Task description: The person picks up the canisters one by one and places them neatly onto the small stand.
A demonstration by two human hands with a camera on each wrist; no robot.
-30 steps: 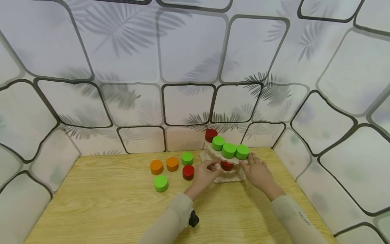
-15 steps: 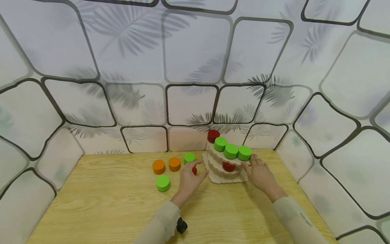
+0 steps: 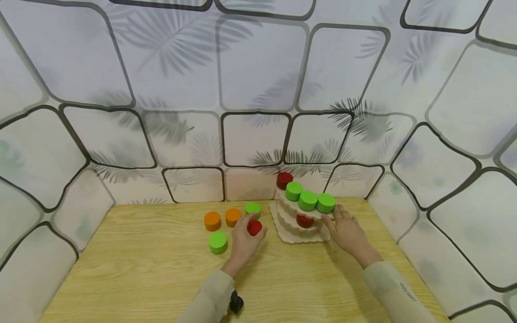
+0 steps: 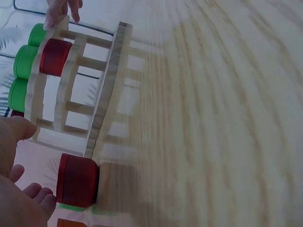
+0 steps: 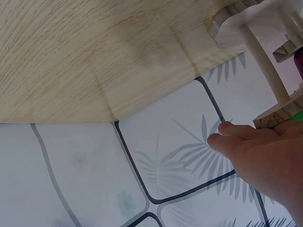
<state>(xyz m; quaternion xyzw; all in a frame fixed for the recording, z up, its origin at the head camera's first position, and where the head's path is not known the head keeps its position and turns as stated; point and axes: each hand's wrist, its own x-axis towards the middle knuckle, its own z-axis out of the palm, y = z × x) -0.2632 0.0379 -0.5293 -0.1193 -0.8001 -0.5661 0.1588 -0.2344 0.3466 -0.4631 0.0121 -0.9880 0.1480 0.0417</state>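
My left hand (image 3: 244, 240) is round a red cylindrical block (image 3: 254, 227) on the table, thumb and fingers spread. In the left wrist view the fingertips are beside this block (image 4: 78, 180), while the thumb stands apart from it. To the right is a tiered wooden stand (image 3: 288, 231) with wavy-edged shelves. Its top shelf bears several green blocks (image 3: 308, 200), with another red block (image 3: 284, 180) at the back left. One more red block (image 3: 304, 220) sits on the shelf below. My right hand (image 3: 350, 233) rests against the top shelf's right end, fingers fairly straight.
Two orange blocks (image 3: 212, 221) and a green block (image 3: 218, 242) stand on the wooden table (image 3: 153, 269) left of my left hand. Another green block (image 3: 253, 210) is just behind it. Patterned walls (image 3: 258, 139) close in the back and sides.
My left hand has moved left from the stand's lower shelves to the red block on the table, thumb and fingers spread. My right hand has stayed at the top shelf's end.
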